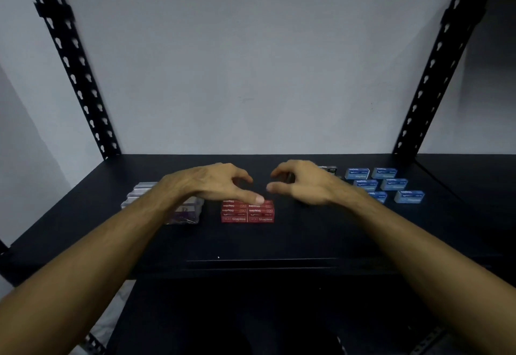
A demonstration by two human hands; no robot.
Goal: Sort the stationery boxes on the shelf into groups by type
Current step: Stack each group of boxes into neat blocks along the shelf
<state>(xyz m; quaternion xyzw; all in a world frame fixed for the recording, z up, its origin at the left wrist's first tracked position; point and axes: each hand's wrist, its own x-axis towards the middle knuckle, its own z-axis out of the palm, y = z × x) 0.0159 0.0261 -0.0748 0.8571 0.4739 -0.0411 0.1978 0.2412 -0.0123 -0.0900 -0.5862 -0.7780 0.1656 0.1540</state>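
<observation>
While empty, both hands (212, 184) hover over red boxes (247, 211).

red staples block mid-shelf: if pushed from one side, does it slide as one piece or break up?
The red staples block shows seams between several small boxes, so it would probably split apart. Each box looks like stiff card, flat-sided, unlikely to roll. The black shelf looks smooth, so boxes should slide easily.

We hold our left hand (215, 184) and right hand (301, 184) loosely curled above red staple boxes (247, 212) mid-shelf (307, 237).
</observation>
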